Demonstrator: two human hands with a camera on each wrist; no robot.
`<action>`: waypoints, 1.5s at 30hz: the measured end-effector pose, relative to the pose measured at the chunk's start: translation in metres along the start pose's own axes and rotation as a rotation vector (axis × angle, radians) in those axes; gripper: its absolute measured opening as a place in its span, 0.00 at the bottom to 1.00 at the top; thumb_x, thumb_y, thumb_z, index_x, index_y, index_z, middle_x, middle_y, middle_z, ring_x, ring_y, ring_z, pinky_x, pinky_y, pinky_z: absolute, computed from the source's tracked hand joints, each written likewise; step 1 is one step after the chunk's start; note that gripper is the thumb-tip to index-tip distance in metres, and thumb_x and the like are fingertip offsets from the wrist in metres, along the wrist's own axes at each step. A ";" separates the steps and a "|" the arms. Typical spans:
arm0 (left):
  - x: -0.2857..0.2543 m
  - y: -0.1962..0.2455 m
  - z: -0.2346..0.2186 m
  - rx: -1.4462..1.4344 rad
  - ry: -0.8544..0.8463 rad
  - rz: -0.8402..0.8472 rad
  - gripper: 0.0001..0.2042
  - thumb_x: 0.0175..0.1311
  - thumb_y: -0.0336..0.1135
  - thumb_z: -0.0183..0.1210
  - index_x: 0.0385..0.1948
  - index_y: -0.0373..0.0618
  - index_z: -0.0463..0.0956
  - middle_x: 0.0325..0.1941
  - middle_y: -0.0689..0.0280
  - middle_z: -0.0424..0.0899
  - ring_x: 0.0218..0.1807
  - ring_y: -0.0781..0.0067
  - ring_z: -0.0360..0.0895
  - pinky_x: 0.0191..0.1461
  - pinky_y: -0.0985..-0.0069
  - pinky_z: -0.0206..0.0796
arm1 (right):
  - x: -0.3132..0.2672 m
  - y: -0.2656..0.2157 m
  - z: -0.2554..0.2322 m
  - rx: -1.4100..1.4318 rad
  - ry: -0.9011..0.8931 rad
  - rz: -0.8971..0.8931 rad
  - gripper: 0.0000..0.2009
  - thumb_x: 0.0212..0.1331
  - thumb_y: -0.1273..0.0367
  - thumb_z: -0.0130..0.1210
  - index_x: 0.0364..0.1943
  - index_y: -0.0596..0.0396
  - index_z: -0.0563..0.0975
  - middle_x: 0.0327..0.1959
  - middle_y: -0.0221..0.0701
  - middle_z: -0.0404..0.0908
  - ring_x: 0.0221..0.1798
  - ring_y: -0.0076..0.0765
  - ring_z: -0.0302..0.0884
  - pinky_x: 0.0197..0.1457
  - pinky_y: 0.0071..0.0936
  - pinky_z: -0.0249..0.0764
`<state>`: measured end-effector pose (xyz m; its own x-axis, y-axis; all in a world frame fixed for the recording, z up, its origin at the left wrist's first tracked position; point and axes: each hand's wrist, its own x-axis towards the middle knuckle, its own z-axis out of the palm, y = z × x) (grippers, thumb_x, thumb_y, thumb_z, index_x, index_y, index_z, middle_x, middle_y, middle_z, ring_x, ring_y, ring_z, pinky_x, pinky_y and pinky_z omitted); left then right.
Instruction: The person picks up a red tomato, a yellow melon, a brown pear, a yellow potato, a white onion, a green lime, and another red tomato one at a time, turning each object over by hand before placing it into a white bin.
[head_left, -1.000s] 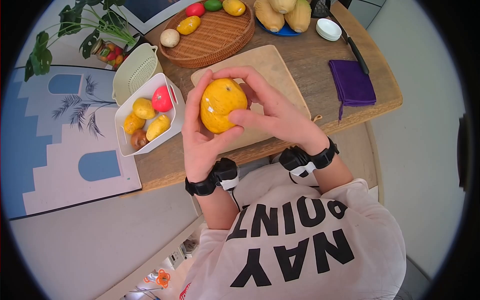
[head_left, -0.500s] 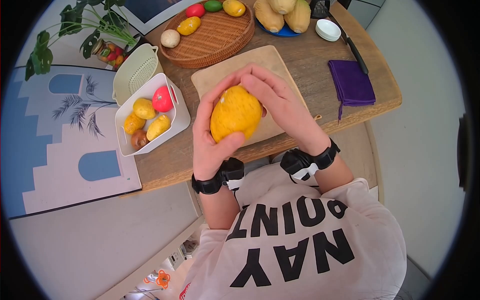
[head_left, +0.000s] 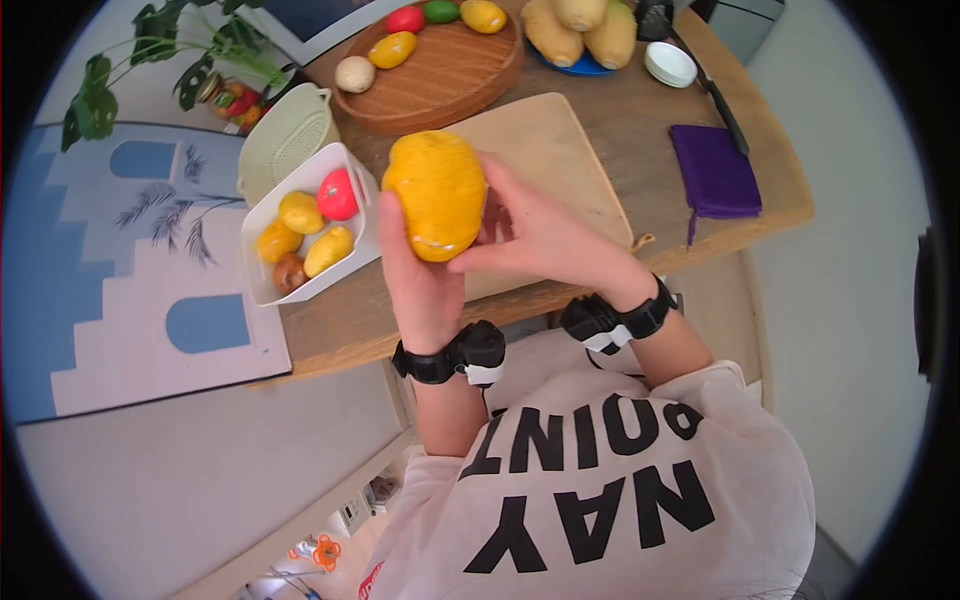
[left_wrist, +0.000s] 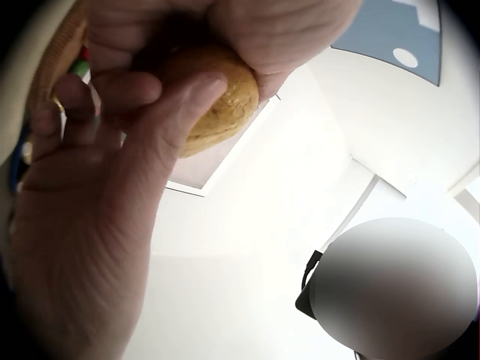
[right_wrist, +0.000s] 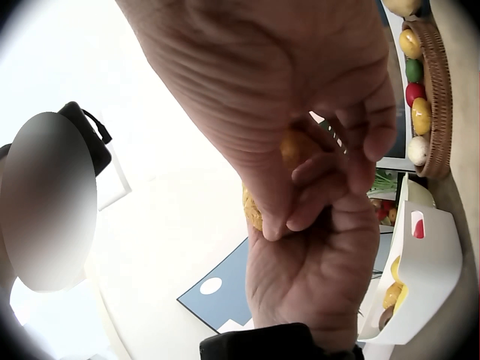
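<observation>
A large, lumpy yellow fruit is held up above the wooden board in the head view. My left hand grips it from the left and below, the thumb along its side. On its right, my right hand holds it with bent fingers and thumb. In the left wrist view the left thumb lies against the fruit. The right wrist view shows only small parts of the fruit; the hands hide the rest.
Left of the hands stands a white basket with several fruits, beside a green colander. A round tray with small produce is behind. Toward the right are a blue plate of yellow produce, white dishes, a knife and purple cloth.
The fruit has moved left and up and is turned in the hands. My right hand has shifted from its top to its right side. The head view has shifted slightly.
</observation>
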<state>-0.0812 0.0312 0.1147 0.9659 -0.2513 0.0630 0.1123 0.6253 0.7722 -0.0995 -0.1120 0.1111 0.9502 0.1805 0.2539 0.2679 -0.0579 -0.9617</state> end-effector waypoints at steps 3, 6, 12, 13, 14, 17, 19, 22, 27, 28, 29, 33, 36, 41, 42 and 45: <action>0.007 0.012 -0.018 0.216 0.157 0.180 0.21 0.72 0.50 0.50 0.57 0.46 0.68 0.48 0.64 0.78 0.39 0.71 0.77 0.32 0.77 0.68 | 0.001 -0.007 -0.013 -0.225 -0.039 0.099 0.31 0.57 0.66 0.64 0.66 0.51 0.66 0.57 0.29 0.70 0.40 0.22 0.73 0.43 0.21 0.72; 0.018 0.028 -0.056 0.707 0.485 0.415 0.25 0.68 0.41 0.59 0.65 0.47 0.65 0.55 0.59 0.76 0.50 0.65 0.77 0.44 0.72 0.72 | 0.001 0.003 -0.028 -0.284 -0.040 0.026 0.26 0.59 0.68 0.62 0.62 0.49 0.70 0.57 0.29 0.70 0.39 0.22 0.72 0.42 0.21 0.71; 0.013 0.033 -0.167 1.887 0.644 0.510 0.32 0.65 0.33 0.57 0.72 0.54 0.57 0.74 0.43 0.51 0.71 0.41 0.56 0.72 0.54 0.50 | 0.033 0.007 -0.058 -0.461 -0.090 -0.029 0.24 0.59 0.68 0.60 0.61 0.51 0.71 0.59 0.32 0.67 0.44 0.28 0.72 0.46 0.24 0.73; 0.011 0.032 -0.171 1.872 0.635 0.493 0.32 0.65 0.33 0.57 0.72 0.55 0.56 0.74 0.42 0.50 0.71 0.40 0.55 0.72 0.53 0.49 | 0.045 0.017 -0.064 -0.508 -0.130 -0.060 0.24 0.60 0.68 0.60 0.61 0.51 0.71 0.60 0.33 0.67 0.46 0.30 0.73 0.48 0.26 0.73; 0.010 0.031 -0.174 1.858 0.627 0.475 0.33 0.64 0.33 0.57 0.72 0.56 0.56 0.75 0.42 0.49 0.71 0.40 0.55 0.72 0.53 0.49 | 0.059 0.028 -0.071 -0.555 -0.170 -0.090 0.24 0.60 0.67 0.59 0.61 0.51 0.70 0.60 0.33 0.67 0.48 0.33 0.73 0.50 0.27 0.74; 0.011 0.032 -0.176 1.829 0.610 0.410 0.34 0.65 0.33 0.57 0.73 0.57 0.54 0.75 0.41 0.47 0.73 0.38 0.52 0.73 0.53 0.48 | 0.102 0.071 -0.095 -0.760 -0.211 -0.150 0.24 0.60 0.68 0.59 0.62 0.52 0.70 0.61 0.36 0.67 0.55 0.42 0.72 0.58 0.35 0.72; 0.011 0.032 -0.172 1.806 0.591 0.403 0.34 0.66 0.34 0.56 0.73 0.55 0.53 0.76 0.40 0.46 0.74 0.37 0.51 0.73 0.53 0.48 | 0.133 0.094 -0.108 -0.945 -0.170 -0.132 0.24 0.59 0.69 0.58 0.62 0.53 0.69 0.61 0.38 0.68 0.58 0.46 0.71 0.62 0.37 0.70; 0.013 0.034 -0.170 1.781 0.551 0.426 0.34 0.67 0.35 0.56 0.74 0.51 0.51 0.76 0.40 0.44 0.75 0.38 0.48 0.73 0.54 0.48 | 0.184 0.129 -0.135 -1.136 -0.051 -0.207 0.25 0.59 0.69 0.58 0.62 0.54 0.69 0.60 0.42 0.69 0.60 0.50 0.69 0.66 0.38 0.67; 0.017 0.039 -0.174 1.678 0.623 0.419 0.35 0.71 0.40 0.54 0.74 0.43 0.46 0.75 0.42 0.51 0.76 0.44 0.51 0.74 0.59 0.48 | 0.244 0.147 -0.161 -1.295 0.172 -0.204 0.22 0.59 0.70 0.53 0.58 0.57 0.68 0.57 0.47 0.70 0.59 0.51 0.70 0.64 0.40 0.68; 0.017 0.042 -0.174 1.501 0.681 0.397 0.34 0.71 0.39 0.55 0.73 0.41 0.47 0.74 0.46 0.56 0.72 0.50 0.60 0.71 0.62 0.55 | 0.252 0.143 -0.164 -1.261 0.195 -0.228 0.20 0.55 0.74 0.50 0.55 0.60 0.68 0.54 0.51 0.70 0.58 0.57 0.69 0.63 0.43 0.67; 0.017 0.044 -0.169 1.475 0.721 0.455 0.34 0.70 0.39 0.55 0.73 0.41 0.48 0.73 0.48 0.57 0.70 0.52 0.62 0.69 0.63 0.58 | 0.258 0.142 -0.166 -1.226 0.218 -0.252 0.19 0.52 0.78 0.48 0.51 0.63 0.68 0.51 0.55 0.70 0.57 0.63 0.68 0.63 0.47 0.66; 0.022 0.055 -0.135 1.352 0.917 0.647 0.33 0.69 0.37 0.57 0.72 0.39 0.50 0.71 0.52 0.61 0.61 0.58 0.70 0.62 0.64 0.66 | 0.291 0.167 -0.174 -1.209 0.226 -0.044 0.17 0.56 0.75 0.44 0.51 0.65 0.68 0.52 0.56 0.70 0.55 0.63 0.69 0.61 0.47 0.67; 0.027 0.058 -0.118 1.333 1.018 0.767 0.33 0.67 0.34 0.57 0.70 0.36 0.50 0.68 0.52 0.63 0.58 0.58 0.72 0.58 0.61 0.69 | 0.301 0.194 -0.177 -1.521 0.202 -0.043 0.17 0.61 0.71 0.43 0.53 0.58 0.73 0.58 0.55 0.69 0.56 0.60 0.70 0.58 0.50 0.69; 0.033 0.050 -0.107 1.313 0.910 0.867 0.33 0.65 0.29 0.57 0.71 0.40 0.50 0.66 0.50 0.63 0.56 0.58 0.73 0.50 0.66 0.76 | 0.306 0.179 -0.170 -1.677 0.168 0.036 0.14 0.64 0.68 0.44 0.50 0.47 0.77 0.56 0.47 0.71 0.57 0.52 0.71 0.55 0.46 0.72; 0.036 0.045 -0.102 1.290 0.877 0.889 0.33 0.65 0.28 0.57 0.70 0.40 0.50 0.66 0.50 0.63 0.55 0.59 0.73 0.48 0.67 0.77 | 0.309 0.180 -0.170 -1.660 0.219 0.029 0.14 0.62 0.68 0.46 0.49 0.44 0.77 0.55 0.45 0.71 0.56 0.52 0.71 0.53 0.45 0.73; 0.040 0.037 -0.091 1.294 0.813 0.886 0.32 0.65 0.28 0.55 0.69 0.36 0.49 0.64 0.49 0.65 0.55 0.60 0.74 0.53 0.67 0.78 | 0.311 0.176 -0.168 -1.651 0.195 0.132 0.17 0.57 0.63 0.55 0.51 0.44 0.76 0.54 0.46 0.71 0.56 0.55 0.71 0.54 0.47 0.73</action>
<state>-0.0174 0.1114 0.0884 0.5346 0.4563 0.7113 -0.3117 -0.6758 0.6679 0.2700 -0.2310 0.0383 0.9487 -0.0191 0.3156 -0.0624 -0.9899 0.1274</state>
